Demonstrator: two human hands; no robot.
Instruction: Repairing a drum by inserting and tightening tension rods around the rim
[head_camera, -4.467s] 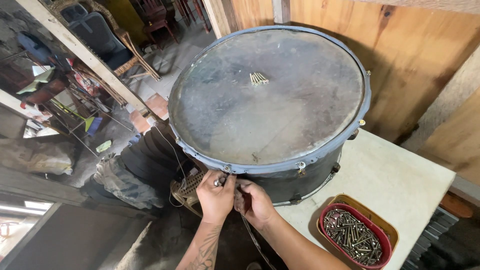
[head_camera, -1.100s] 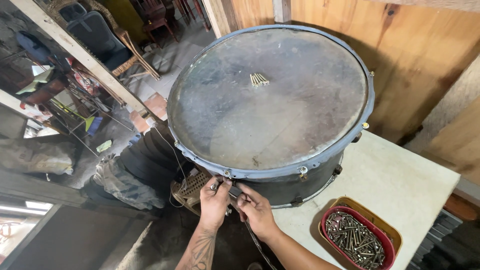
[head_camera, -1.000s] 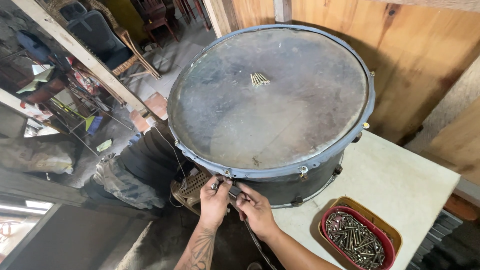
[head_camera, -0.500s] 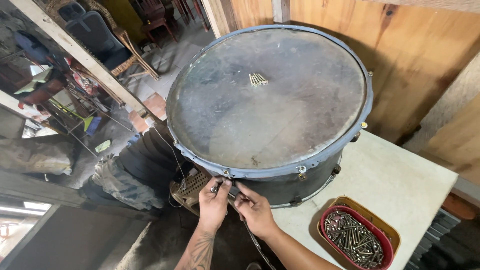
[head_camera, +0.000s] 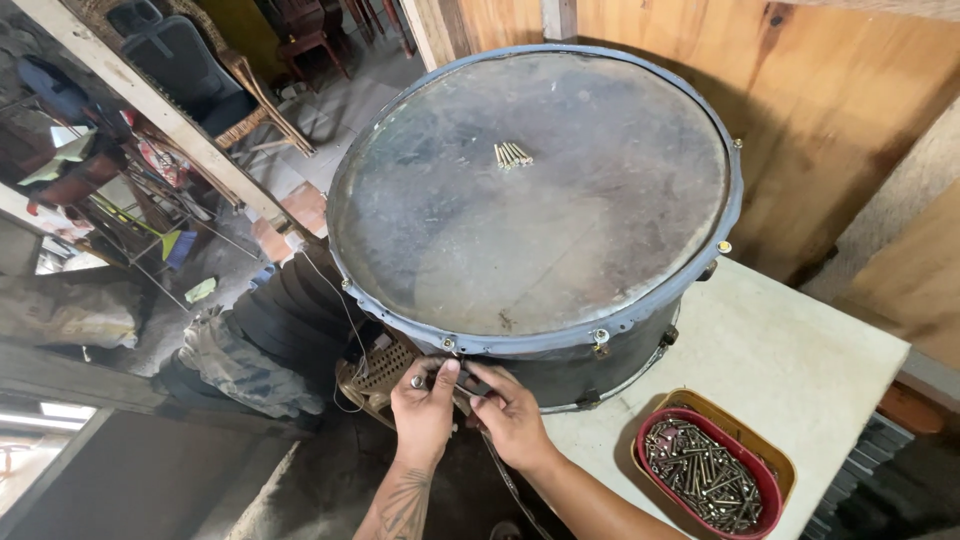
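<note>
Two bare hands meet at the near edge of a large bass drum that lies flat, head up, on a pale tabletop. The left hand pinches a slim metal tension rod just under the blue hoop, and the right hand closes its fingertips on the same fitting from the other side, both touching the dark shell. Whether the rod is already seated in its lug cannot be told; the fingers hide it.

Judging from this, the step in hand looks like working a rod at the hoop by finger. It would go best with the rod kept straight in line with its lug, turned lightly so the thread does not cross, one hand steadying while the other twists. Neighbouring hoop claws should stay evenly loaded.

A small bundle of rods lies on the drumhead, well apart from the hands. A red tray of screws sits on the table near the right forearm.
</note>
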